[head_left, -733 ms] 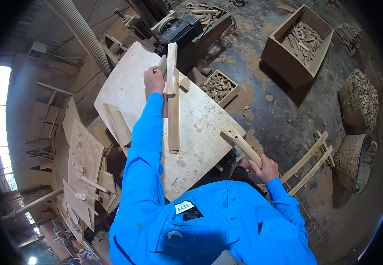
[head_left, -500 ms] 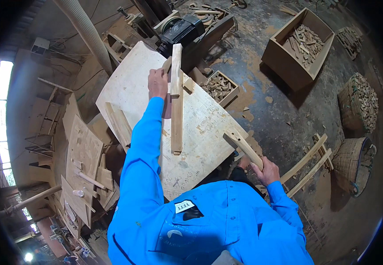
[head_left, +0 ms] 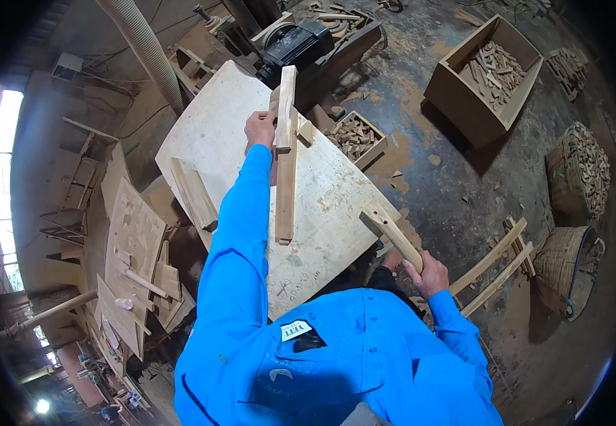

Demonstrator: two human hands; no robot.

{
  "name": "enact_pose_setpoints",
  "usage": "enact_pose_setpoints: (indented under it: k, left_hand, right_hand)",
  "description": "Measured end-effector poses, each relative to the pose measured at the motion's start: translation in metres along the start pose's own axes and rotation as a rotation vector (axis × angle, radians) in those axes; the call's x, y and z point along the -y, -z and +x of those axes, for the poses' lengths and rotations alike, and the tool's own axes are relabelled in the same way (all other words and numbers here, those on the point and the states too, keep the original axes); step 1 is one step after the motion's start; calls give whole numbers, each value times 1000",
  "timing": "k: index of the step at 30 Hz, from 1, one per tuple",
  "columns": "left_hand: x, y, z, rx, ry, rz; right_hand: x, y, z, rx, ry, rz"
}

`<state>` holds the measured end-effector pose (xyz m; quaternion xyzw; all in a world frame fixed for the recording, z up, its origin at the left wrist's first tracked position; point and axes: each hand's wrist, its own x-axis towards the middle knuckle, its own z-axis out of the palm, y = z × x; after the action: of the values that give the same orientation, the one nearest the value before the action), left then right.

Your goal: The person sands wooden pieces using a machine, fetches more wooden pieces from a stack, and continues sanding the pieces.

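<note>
Left grip, hold unclear, is nearer the beam; right grip still clasps a plank

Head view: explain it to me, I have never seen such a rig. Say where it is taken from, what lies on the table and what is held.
No robot here: a person in a blue shirt works bare-handed. The camera, the left of two worn on the head, looks down; its wide lens bends straight edges. On the table lie a bar, a shorter piece over its far part, a block to the right and strips at the left. The left hand is beside the shorter piece; its grip is unclear. The right hand holds a stick, whose far end shows over the table's right corner.
</note>
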<state>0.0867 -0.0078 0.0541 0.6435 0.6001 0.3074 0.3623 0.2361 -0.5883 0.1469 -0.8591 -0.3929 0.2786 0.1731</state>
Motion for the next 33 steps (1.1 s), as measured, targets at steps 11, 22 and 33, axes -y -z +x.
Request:
enact_pose_setpoints:
  k: [11,22,33]
  left_hand:
    - [-27,-12,3,1,108,-191]
    - [-13,-26,14,-43,125,-107]
    - [-26,-17,14,-95,72,-72]
  right_hand:
    - [-2,-4,0,-82,56,-8]
    - [-13,-16,0,-14,-1,15]
    - [-18,-28,2,-52,40,14]
